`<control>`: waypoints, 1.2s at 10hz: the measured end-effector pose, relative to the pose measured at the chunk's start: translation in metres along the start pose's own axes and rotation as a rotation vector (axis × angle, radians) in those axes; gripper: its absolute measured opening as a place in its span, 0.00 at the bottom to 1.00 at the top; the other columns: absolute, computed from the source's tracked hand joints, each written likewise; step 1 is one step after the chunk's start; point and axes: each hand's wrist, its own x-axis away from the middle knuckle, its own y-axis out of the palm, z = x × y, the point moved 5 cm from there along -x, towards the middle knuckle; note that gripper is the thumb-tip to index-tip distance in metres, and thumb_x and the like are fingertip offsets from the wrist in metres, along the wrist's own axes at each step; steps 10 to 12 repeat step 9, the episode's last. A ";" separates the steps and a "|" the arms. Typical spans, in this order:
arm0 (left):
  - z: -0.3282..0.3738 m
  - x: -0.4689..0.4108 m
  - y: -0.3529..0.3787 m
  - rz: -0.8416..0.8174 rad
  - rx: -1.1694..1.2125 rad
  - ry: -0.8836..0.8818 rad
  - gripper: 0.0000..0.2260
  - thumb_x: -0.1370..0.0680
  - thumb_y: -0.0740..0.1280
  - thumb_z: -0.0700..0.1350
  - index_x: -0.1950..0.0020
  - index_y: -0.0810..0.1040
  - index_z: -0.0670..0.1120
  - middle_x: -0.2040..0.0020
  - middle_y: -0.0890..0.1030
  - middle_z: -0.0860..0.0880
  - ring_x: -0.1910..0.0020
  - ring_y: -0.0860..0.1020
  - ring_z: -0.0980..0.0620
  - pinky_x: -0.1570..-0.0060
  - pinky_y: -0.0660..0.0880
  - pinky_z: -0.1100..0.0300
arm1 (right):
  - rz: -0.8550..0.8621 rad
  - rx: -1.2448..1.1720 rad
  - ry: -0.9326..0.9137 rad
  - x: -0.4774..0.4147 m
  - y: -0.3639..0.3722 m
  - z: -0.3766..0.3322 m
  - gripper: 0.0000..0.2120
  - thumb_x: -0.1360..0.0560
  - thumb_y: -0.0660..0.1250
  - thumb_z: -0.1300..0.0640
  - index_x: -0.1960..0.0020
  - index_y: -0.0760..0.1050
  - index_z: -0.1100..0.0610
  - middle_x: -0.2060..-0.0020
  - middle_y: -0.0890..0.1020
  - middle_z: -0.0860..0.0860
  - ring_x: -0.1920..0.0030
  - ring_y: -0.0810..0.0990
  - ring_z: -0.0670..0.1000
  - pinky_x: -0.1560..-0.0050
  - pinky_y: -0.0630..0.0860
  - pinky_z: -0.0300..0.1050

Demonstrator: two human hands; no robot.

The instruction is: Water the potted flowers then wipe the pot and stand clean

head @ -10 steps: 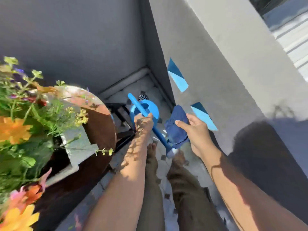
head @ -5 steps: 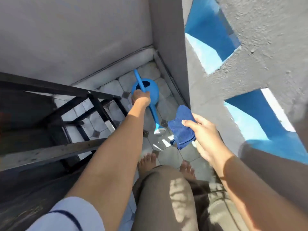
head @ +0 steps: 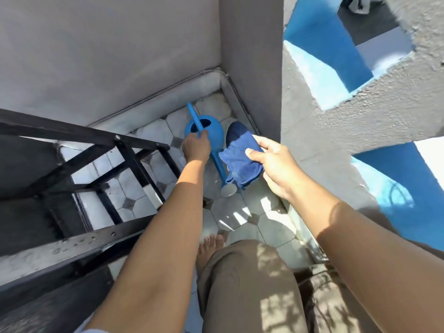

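The blue watering can [head: 211, 133] sits low in the corner of the tiled floor [head: 271, 227], close to where the two grey walls meet, its round body towards the corner and its long spout [head: 219, 168] running back towards the person, ending in a pale rose head [head: 228, 190] just above the tiles. Whether the can's base rests on the floor or hangs a little off it cannot be told from this angle. The left hand [head: 195, 147] is closed around the can's thin straight handle [head: 195, 121], fingers wrapped under and hidden, with the handle's far end sticking out beyond the knuckles over the filling hole. Just beside the can, to its right, the right hand [head: 272, 162] holds a dark blue cloth [head: 240, 159] pinched between thumb and curled fingers (the thumb lies flat on top of the fabric), the cloth hanging loose and overlapping part of the spout from this view. To the left stands the black metal stand [head: 101, 162], its bars crossing over the tiles and its lower frame in shadow. Below the arms are the person's bent knee in brown trousers [head: 247, 284] and a bare foot [head: 210, 248] on the floor. On the right rises a rough grey wall [head: 360, 116] with blue-painted openings.
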 end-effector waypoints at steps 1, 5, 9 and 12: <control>0.003 0.063 0.001 -0.407 0.528 -0.268 0.31 0.26 0.61 0.68 0.41 0.78 0.42 0.43 0.82 0.43 0.47 0.81 0.42 0.47 0.79 0.49 | -0.117 0.018 0.015 -0.003 0.016 -0.008 0.15 0.21 0.61 0.70 0.38 0.78 0.59 0.46 0.85 0.54 0.44 0.83 0.52 0.41 0.78 0.46; -0.008 0.049 -0.045 0.067 0.828 -0.128 0.14 0.26 0.73 0.38 0.43 0.75 0.42 0.42 0.82 0.39 0.45 0.82 0.41 0.49 0.81 0.50 | 0.027 0.809 -0.240 -0.082 0.062 -0.057 0.14 0.28 0.75 0.61 0.42 0.82 0.57 0.51 0.84 0.50 0.52 0.80 0.46 0.49 0.72 0.34; 0.000 0.057 -0.035 0.074 0.515 -0.113 0.23 0.20 0.65 0.44 0.27 0.66 0.41 0.34 0.75 0.46 0.37 0.75 0.46 0.40 0.71 0.57 | -0.017 0.838 -0.251 -0.076 0.061 -0.016 0.19 0.19 0.58 0.63 0.28 0.72 0.58 0.33 0.77 0.57 0.32 0.74 0.56 0.36 0.67 0.37; 0.000 0.057 -0.035 0.074 0.515 -0.113 0.23 0.20 0.65 0.44 0.27 0.66 0.41 0.34 0.75 0.46 0.37 0.75 0.46 0.40 0.71 0.57 | -0.017 0.838 -0.251 -0.076 0.061 -0.016 0.19 0.19 0.58 0.63 0.28 0.72 0.58 0.33 0.77 0.57 0.32 0.74 0.56 0.36 0.67 0.37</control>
